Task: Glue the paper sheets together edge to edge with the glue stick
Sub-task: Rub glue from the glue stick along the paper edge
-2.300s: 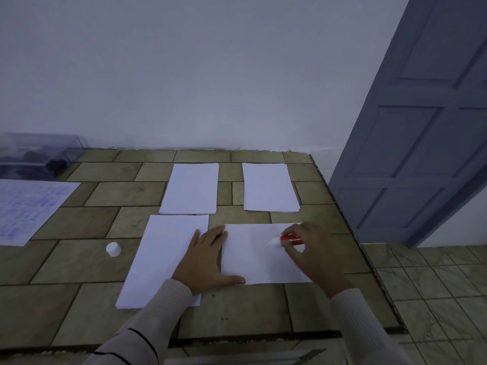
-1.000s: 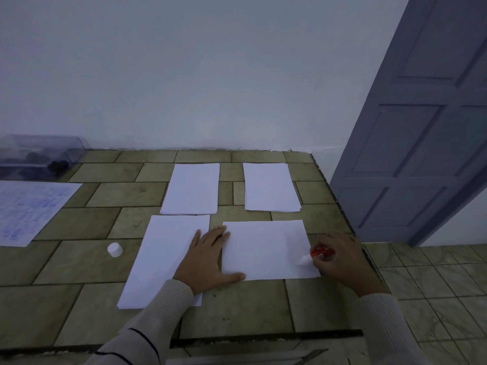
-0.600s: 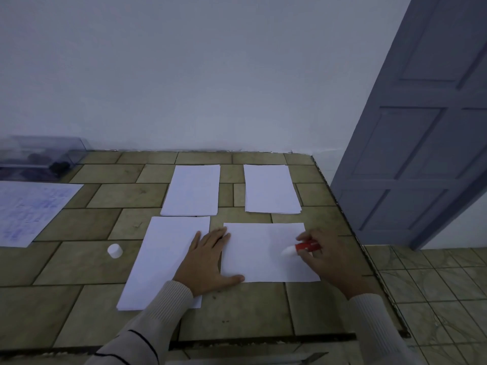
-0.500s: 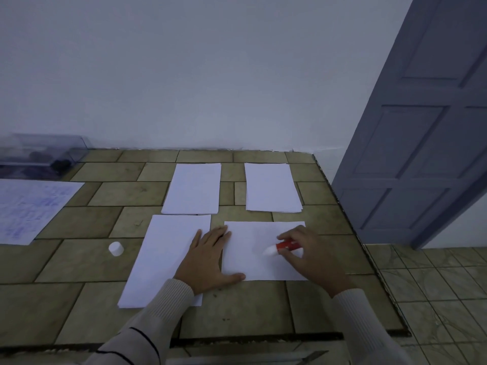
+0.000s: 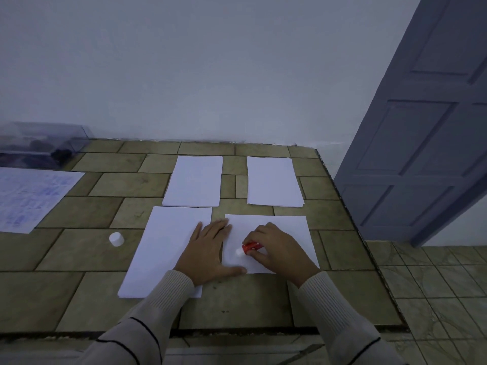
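The right hand (image 5: 279, 250) is carrying the red glue stick (image 5: 251, 246) leftward across the near right paper sheet (image 5: 300, 233). A second ago it was working at the sheet's near right corner, and half a second ago around the middle. Now the stick's white tip is touching the paper close to the sheet's left edge, just beside the left hand (image 5: 208, 250). The right forearm is swinging in with it, covering more of the sheet.

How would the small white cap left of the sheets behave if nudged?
The cap looks small and plastic, so probably very light. It stands on its end, so it would likely slide; knocked over, its round side could roll.
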